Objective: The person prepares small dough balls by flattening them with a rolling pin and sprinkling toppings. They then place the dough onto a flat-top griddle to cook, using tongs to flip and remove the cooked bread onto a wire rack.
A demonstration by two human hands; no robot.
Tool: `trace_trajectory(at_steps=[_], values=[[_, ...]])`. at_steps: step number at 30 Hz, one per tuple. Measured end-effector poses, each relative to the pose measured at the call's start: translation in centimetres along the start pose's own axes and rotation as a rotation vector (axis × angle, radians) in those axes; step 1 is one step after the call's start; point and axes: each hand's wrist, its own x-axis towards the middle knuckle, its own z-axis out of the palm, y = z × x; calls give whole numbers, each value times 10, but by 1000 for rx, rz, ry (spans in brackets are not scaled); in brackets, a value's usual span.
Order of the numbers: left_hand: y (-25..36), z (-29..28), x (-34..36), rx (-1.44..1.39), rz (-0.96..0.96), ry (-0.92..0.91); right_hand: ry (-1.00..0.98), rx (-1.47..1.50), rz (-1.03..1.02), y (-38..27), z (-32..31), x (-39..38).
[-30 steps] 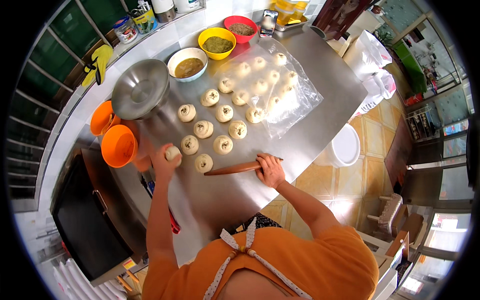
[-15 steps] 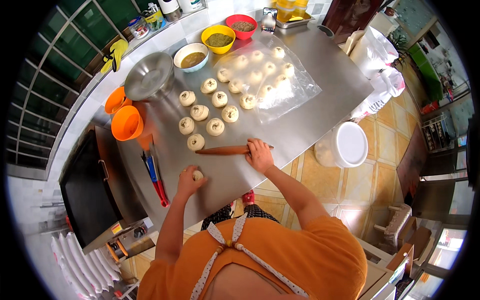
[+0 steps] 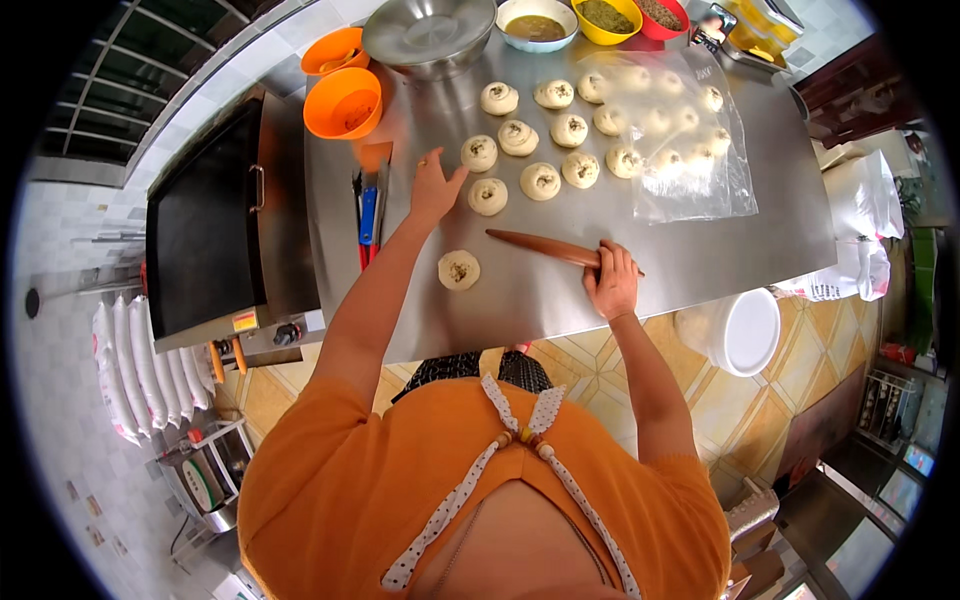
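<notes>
My left hand [image 3: 436,186] reaches over the steel table with its fingers stretched out and nothing seen in them. It is beside the leftmost dough bun [image 3: 479,153] of the group. My right hand [image 3: 612,279] is wrapped round the right end of a tapered wooden rolling pin [image 3: 540,245], which lies slantwise on the table. Between my forearms, close to the near edge, sits a single round dough bun [image 3: 459,270] with dark flecks on top. Several similar buns [image 3: 541,181] stand in loose rows beyond the pin, and a clear plastic sheet [image 3: 690,190] covers those at the right.
Two orange bowls [image 3: 343,104], a steel basin [image 3: 430,35], a pale bowl of liquid [image 3: 537,27] and a yellow bowl [image 3: 608,20] line the back. Blue- and red-handled tools [image 3: 368,215] lie left of my arm. A white lidded bucket [image 3: 748,333] stands on the floor at right.
My left hand has left the near bun and moved forward, toward the bowls and tools. My right hand still holds the rolling pin. The whole view has shifted and turned.
</notes>
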Motion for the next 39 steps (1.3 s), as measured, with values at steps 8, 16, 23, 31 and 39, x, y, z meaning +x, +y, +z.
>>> trace_trajectory(at_steps=[8,16,23,31,39], values=[[21,30,55,123,104,-244,-16,-38,13,-1,-10,7],[30,29,92,83,75,-354,-70,-63,42,2,-10,3],[-11,24,162,211,76,-258,-87,-59,44,-2,-9,8],[60,5,38,259,140,-341,-4,-45,33,-3,-12,8],[55,33,-17,317,221,-431,15,-56,29,-6,-15,9]])
